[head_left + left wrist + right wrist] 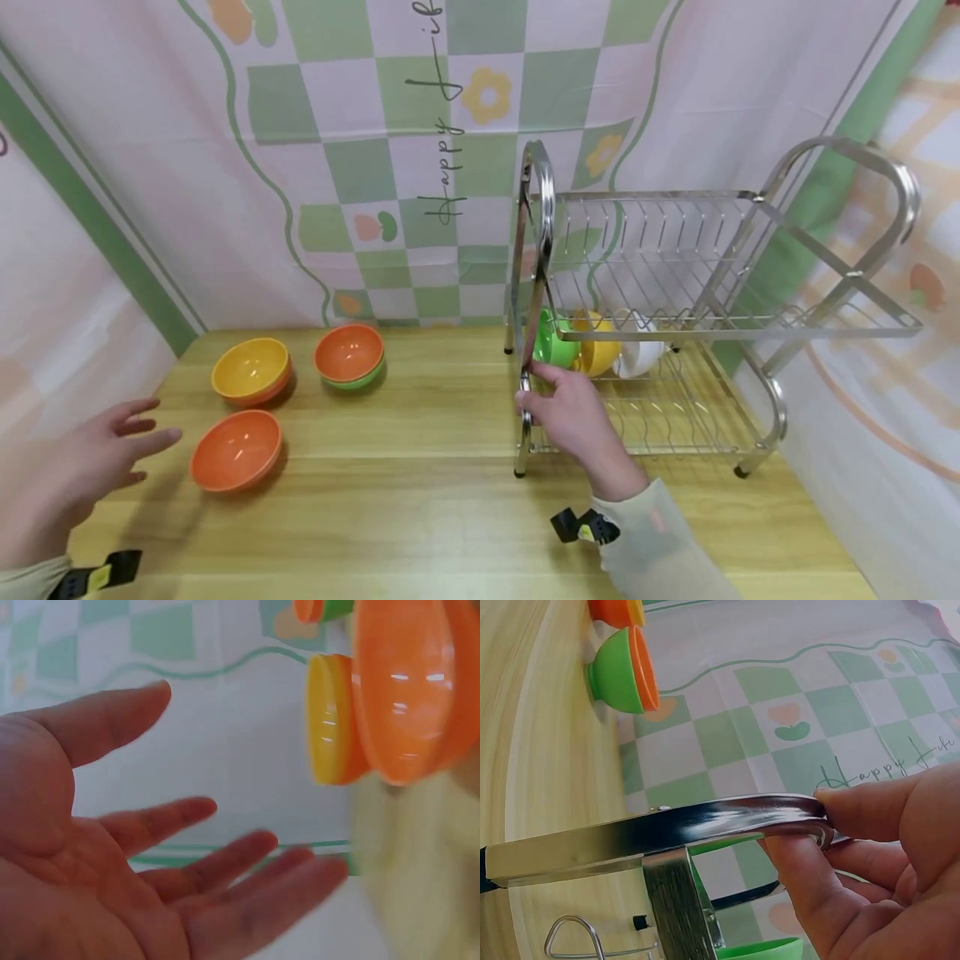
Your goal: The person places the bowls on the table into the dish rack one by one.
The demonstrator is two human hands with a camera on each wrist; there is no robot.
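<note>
My right hand [577,421] pinches the left front post of a two-tier metal dish rack [735,336] between thumb and fingers. The right wrist view shows that curved post [592,844] gripped near its bend. On the lower tier, behind this hand, a green cup [555,346], a yellow cup [597,350] and a white cup [639,357] lie tilted in a row. My left hand [93,467] hovers at the table's left with fingers spread, holding nothing. Just right of its fingertips sits an orange bowl [236,450].
Behind the orange bowl, a yellow bowl [251,367] is nested in another orange one. To their right, an orange bowl [348,352] sits inside a green bowl [356,383]. A patterned curtain [405,167] hangs along the back of the wooden table [405,500].
</note>
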